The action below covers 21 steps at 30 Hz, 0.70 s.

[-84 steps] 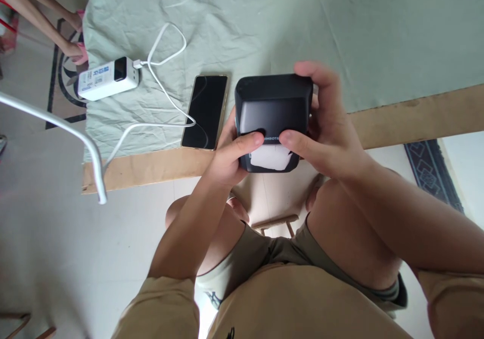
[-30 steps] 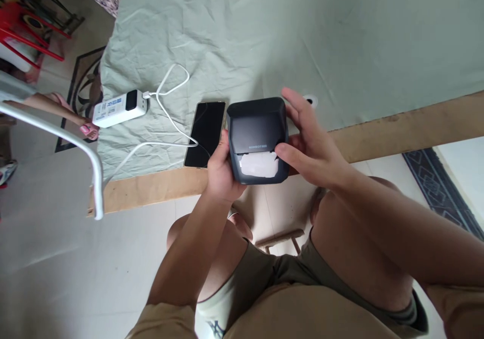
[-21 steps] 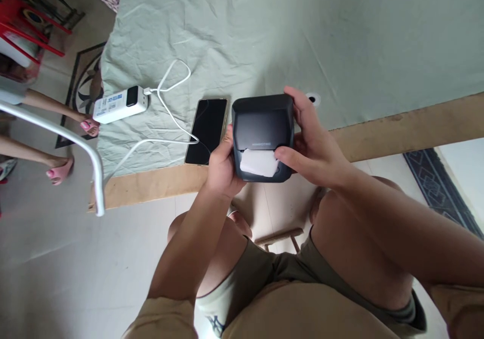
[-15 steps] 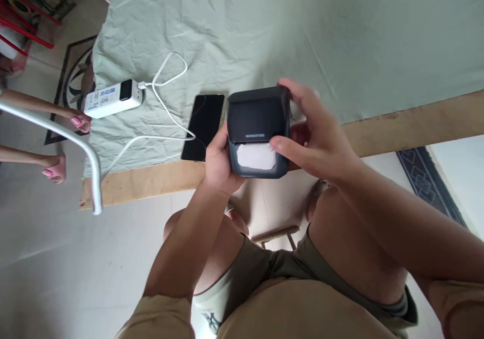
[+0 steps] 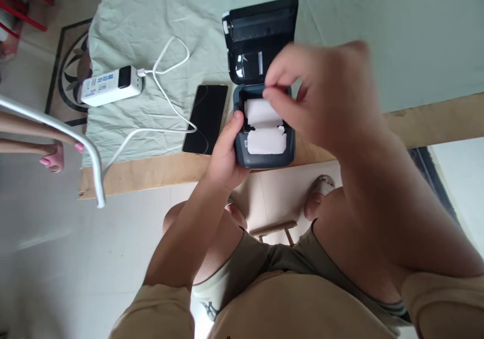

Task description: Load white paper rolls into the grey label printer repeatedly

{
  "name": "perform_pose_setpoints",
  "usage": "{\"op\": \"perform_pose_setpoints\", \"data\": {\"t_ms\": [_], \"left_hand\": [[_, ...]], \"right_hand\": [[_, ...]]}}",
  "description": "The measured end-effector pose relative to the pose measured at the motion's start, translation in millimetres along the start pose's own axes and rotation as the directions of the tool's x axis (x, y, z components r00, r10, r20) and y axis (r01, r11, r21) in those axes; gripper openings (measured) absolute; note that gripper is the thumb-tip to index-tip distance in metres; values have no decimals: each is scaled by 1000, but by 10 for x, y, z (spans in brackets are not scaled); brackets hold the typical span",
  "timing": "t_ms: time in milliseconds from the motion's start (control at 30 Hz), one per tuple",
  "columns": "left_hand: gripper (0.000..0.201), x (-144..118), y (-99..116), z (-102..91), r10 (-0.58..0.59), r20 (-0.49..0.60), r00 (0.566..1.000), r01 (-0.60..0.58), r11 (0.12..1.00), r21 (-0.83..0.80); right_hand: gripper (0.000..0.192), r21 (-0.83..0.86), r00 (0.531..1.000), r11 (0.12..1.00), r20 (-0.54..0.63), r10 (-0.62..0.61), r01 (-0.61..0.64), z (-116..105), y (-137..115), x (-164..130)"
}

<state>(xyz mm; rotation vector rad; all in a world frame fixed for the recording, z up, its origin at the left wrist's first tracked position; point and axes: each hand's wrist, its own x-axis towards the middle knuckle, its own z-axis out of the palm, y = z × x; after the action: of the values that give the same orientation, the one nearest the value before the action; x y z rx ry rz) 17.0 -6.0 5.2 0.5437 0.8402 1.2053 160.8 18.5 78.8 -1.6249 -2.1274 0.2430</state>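
A: Left hand (image 5: 226, 153) is wrapped around the side of the small dark printer (image 5: 263, 150), thumb pressed on its upper edge, holding it just over the near edge of the table (image 5: 151, 170).

B: And the right hand (image 5: 321, 99) hovers above the open paper bay, fingers bunched, tips at the white paper roll (image 5: 260, 112). Whether they actually pinch the paper, I can't tell.

A: Big change from half a second ago: the lid (image 5: 260, 39) was shut, now it stands flipped up and back.

B: Right hand has left the printer's side. Phone (image 5: 206, 119) and power bank (image 5: 110, 82) lie on the cloth as before.
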Motion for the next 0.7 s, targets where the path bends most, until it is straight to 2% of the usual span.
{"op": "perform_pose_setpoints", "data": {"t_ms": [67,167,267,333,433,500,533,600,667,700], "left_hand": [[30,-9,0,-11,-24,-6,1000,24,1000,-17],[22,-25,6,-7,-52,37,998,53,998,-24],[19,-44,20,26,-39,83,996,39,999,-1],[19,-54,23,45,-21,108,994,19,1000,25],[20,-52,13,41,5,130,991,-12,999,53],[21,-36,2,19,6,114,994,-11,999,47],[22,-26,0,7,-1,91,996,-3,999,40],[25,-8,8,-15,-37,30,999,36,999,25],[31,4,31,-25,-89,-6,996,89,996,14],[34,7,44,-25,-113,-5,994,113,994,6]], "right_hand": [[20,-82,992,996,125,-25,36,7,10,-34],[19,-150,972,985,230,-44,80,-4,33,-84],[20,-198,958,975,284,-41,100,-3,85,-103],[22,-205,960,975,280,-26,86,4,124,-103],[21,-103,967,990,246,-68,96,-33,165,-120],[20,127,972,987,204,-119,94,-101,191,-144],[20,289,976,955,175,-128,74,-140,213,-154],[25,607,995,794,73,-75,16,-202,296,-151],[25,812,992,581,-13,126,-63,-215,439,-106],[26,863,969,494,-20,246,-107,-198,528,-71]]}}
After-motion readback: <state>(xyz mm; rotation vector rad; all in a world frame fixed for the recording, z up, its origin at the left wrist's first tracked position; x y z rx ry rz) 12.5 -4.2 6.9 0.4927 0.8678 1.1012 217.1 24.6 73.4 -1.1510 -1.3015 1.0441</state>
